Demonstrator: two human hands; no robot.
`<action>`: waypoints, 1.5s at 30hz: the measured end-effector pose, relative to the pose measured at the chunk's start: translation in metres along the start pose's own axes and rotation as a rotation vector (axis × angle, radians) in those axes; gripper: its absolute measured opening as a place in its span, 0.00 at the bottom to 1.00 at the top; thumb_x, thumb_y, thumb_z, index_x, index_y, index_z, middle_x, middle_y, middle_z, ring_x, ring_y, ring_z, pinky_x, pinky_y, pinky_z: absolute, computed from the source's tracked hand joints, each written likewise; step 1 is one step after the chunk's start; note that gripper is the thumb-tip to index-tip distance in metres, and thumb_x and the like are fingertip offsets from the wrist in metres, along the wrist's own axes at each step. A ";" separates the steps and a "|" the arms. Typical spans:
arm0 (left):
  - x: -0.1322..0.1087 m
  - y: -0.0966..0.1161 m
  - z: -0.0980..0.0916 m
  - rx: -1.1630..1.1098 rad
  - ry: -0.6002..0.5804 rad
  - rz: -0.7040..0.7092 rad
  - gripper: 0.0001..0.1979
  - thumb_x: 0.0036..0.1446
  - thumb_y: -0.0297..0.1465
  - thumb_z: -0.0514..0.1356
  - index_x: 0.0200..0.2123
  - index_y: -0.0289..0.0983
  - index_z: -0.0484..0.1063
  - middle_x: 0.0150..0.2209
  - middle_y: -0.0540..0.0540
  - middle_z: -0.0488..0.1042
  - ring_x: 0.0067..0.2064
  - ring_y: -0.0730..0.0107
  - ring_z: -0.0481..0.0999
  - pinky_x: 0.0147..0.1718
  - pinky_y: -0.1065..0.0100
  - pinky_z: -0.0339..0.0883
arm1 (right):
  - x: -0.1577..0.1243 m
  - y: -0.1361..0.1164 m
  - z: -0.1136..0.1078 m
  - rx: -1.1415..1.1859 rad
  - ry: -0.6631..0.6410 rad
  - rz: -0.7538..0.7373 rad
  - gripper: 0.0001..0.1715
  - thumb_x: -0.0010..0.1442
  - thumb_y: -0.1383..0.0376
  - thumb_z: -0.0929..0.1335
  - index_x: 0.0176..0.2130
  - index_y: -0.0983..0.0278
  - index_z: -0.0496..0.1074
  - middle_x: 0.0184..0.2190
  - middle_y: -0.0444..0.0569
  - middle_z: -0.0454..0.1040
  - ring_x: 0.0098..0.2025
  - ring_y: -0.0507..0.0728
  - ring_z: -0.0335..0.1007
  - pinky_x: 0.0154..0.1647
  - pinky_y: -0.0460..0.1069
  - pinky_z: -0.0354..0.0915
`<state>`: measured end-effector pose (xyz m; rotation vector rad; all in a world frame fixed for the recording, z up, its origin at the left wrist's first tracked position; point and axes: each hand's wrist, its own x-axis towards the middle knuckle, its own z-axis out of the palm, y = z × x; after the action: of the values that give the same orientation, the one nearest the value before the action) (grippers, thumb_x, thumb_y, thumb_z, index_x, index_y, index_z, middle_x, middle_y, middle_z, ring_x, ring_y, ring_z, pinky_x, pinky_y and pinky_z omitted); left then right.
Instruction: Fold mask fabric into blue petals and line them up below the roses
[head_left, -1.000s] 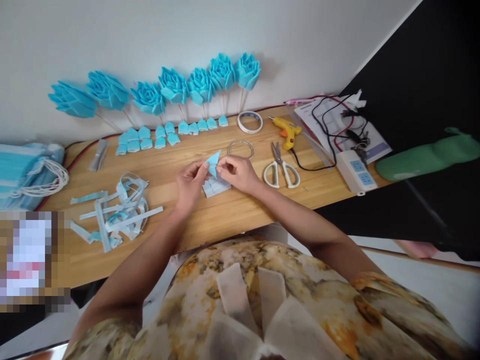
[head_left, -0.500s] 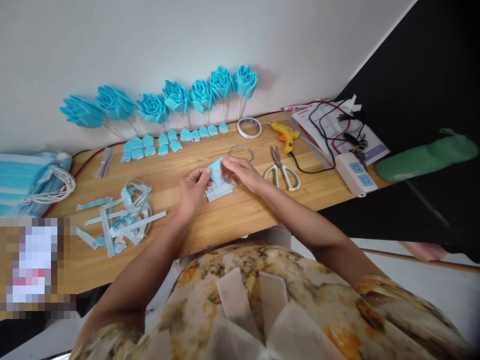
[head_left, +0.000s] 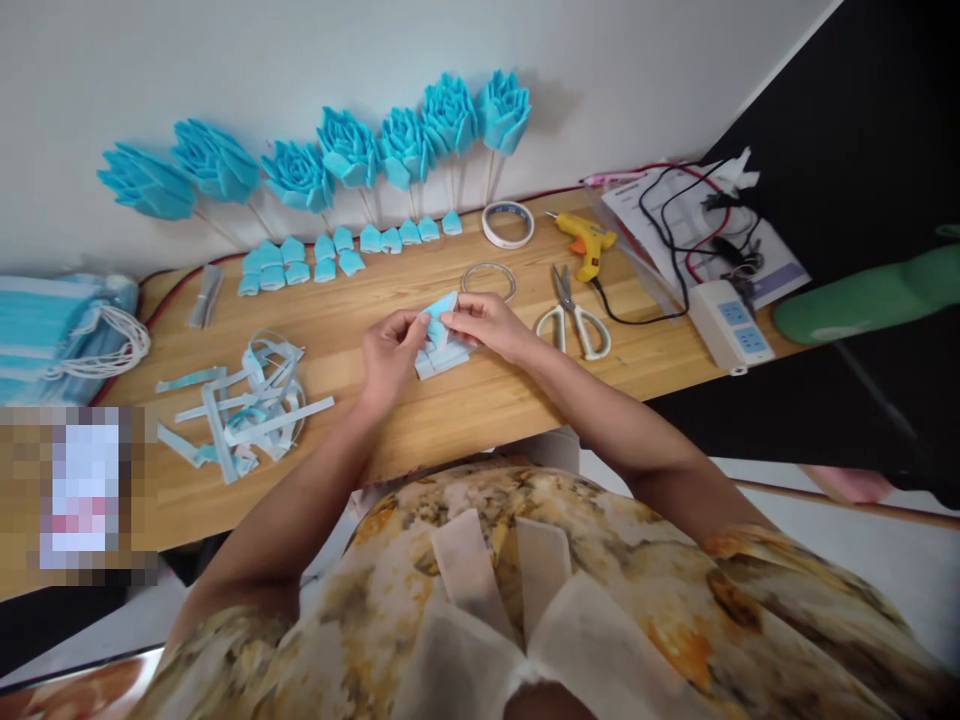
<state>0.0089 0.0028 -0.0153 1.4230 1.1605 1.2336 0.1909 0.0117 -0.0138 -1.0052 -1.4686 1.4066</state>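
Observation:
Both of my hands meet over the middle of the wooden table [head_left: 480, 410]. My left hand [head_left: 388, 352] and my right hand [head_left: 486, 324] pinch a small light-blue folded piece [head_left: 438, 312] between their fingertips. Just under it a small stack of blue cut pieces [head_left: 444, 357] lies on the table. A row of small folded blue petals [head_left: 341, 256] lines the back of the table. Behind them several blue fabric roses on sticks [head_left: 352, 150] lean against the white wall.
A pile of cut blue strips [head_left: 240, 415] lies left. Blue face masks [head_left: 52, 335] are stacked at far left. White-handled scissors [head_left: 574, 320], a yellow glue gun [head_left: 586, 240], two tape rolls [head_left: 508, 222] and a power strip [head_left: 731, 325] with cables sit right.
The blue piece stood up as a pointed triangle between my fingers; it is now folded lower and flatter, close over the stack. My hands stayed in the same spot.

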 end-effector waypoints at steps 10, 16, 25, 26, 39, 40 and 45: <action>-0.001 0.008 0.002 -0.110 -0.050 -0.113 0.20 0.58 0.46 0.69 0.24 0.37 0.75 0.22 0.49 0.75 0.22 0.76 0.67 0.23 0.71 0.61 | 0.001 -0.005 -0.004 -0.117 0.083 -0.024 0.20 0.59 0.51 0.72 0.28 0.61 0.66 0.19 0.36 0.59 0.22 0.48 0.51 0.23 0.46 0.47; 0.002 0.006 -0.001 -0.149 -0.056 -0.118 0.22 0.62 0.49 0.64 0.25 0.37 0.76 0.24 0.47 0.75 0.24 0.74 0.69 0.25 0.70 0.63 | 0.001 -0.002 -0.009 -0.192 0.077 -0.060 0.17 0.60 0.54 0.70 0.28 0.61 0.66 0.21 0.37 0.58 0.23 0.48 0.51 0.25 0.47 0.47; 0.002 0.006 -0.003 0.077 -0.150 -0.100 0.11 0.57 0.33 0.67 0.23 0.37 0.76 0.20 0.53 0.69 0.22 0.76 0.61 0.24 0.70 0.52 | -0.002 -0.005 -0.008 -0.341 0.042 -0.119 0.14 0.58 0.57 0.69 0.28 0.62 0.66 0.23 0.38 0.60 0.26 0.49 0.53 0.28 0.47 0.50; 0.001 0.006 -0.003 0.081 -0.163 -0.090 0.10 0.56 0.33 0.68 0.24 0.37 0.76 0.20 0.53 0.70 0.22 0.76 0.61 0.24 0.70 0.52 | -0.002 -0.006 -0.008 -0.351 0.036 -0.116 0.13 0.58 0.57 0.69 0.28 0.62 0.66 0.23 0.38 0.60 0.26 0.49 0.53 0.28 0.47 0.50; 0.006 0.004 -0.012 0.003 -0.084 -0.070 0.17 0.52 0.46 0.69 0.24 0.38 0.76 0.22 0.49 0.74 0.24 0.74 0.68 0.25 0.71 0.62 | 0.001 -0.023 -0.042 -0.147 0.321 -0.170 0.17 0.64 0.51 0.69 0.34 0.62 0.72 0.27 0.42 0.72 0.27 0.49 0.61 0.26 0.45 0.56; 0.007 0.005 -0.012 -0.014 -0.066 -0.073 0.17 0.52 0.45 0.69 0.24 0.38 0.76 0.22 0.49 0.74 0.24 0.74 0.68 0.25 0.72 0.62 | 0.000 -0.026 -0.048 -0.131 0.398 -0.180 0.18 0.64 0.50 0.69 0.35 0.62 0.72 0.27 0.42 0.72 0.27 0.48 0.61 0.26 0.44 0.56; 0.007 0.007 -0.011 -0.064 -0.047 -0.085 0.16 0.51 0.44 0.70 0.25 0.37 0.76 0.23 0.49 0.75 0.24 0.75 0.69 0.24 0.72 0.64 | -0.001 -0.034 -0.066 -0.152 0.604 -0.230 0.17 0.67 0.52 0.68 0.36 0.62 0.74 0.27 0.43 0.72 0.26 0.48 0.62 0.26 0.45 0.58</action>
<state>-0.0007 0.0091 -0.0061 1.3352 1.1285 1.1615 0.2540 0.0306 0.0204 -1.1828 -1.1938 0.7408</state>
